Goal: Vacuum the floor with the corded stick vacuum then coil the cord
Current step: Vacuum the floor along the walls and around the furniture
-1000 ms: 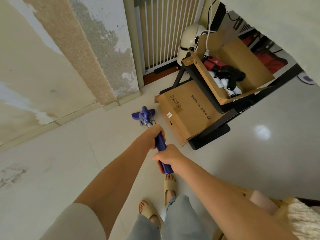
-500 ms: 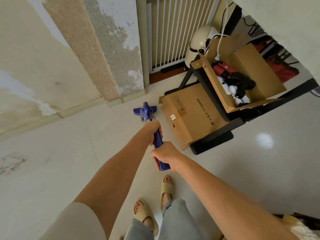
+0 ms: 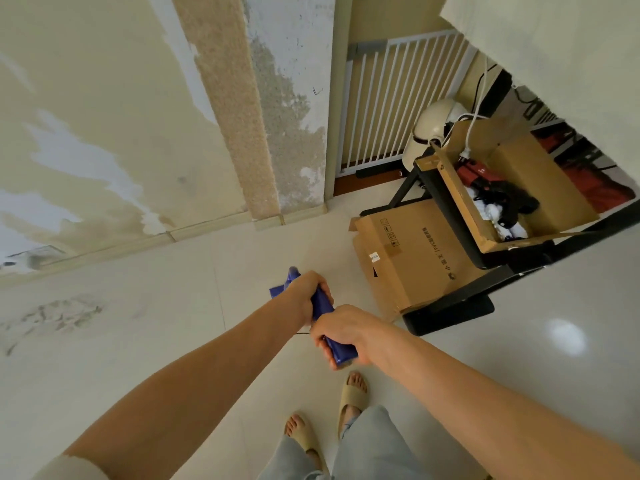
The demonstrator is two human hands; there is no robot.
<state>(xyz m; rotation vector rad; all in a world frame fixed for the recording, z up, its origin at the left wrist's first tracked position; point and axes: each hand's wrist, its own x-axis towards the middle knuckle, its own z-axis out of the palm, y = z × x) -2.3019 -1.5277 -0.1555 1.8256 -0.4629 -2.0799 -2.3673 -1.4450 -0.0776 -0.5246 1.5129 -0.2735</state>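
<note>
A blue stick vacuum (image 3: 323, 303) points away from me over the pale tiled floor (image 3: 138, 341). My left hand (image 3: 306, 294) grips the handle further down, hiding most of the shaft. My right hand (image 3: 341, 329) grips the handle's upper end, whose blue tip (image 3: 343, 353) sticks out below my fingers. Only a corner of the blue floor head (image 3: 278, 289) shows past my left hand. A thin dark piece of cord (image 3: 302, 333) shows between my wrists; the rest of the cord is hidden.
A cardboard box (image 3: 408, 261) lies on the floor right of the vacuum, against a black frame (image 3: 450, 310) bearing an open box (image 3: 512, 192) of items. A white barred gate (image 3: 391, 102) and white helmet (image 3: 433, 126) stand behind. The peeling wall (image 3: 121, 133) runs left. My sandalled feet (image 3: 351, 396) are below.
The vacuum head has been pulled back toward me, from near the wall's skirting to just past my left hand. My view has shifted, showing more wall.
</note>
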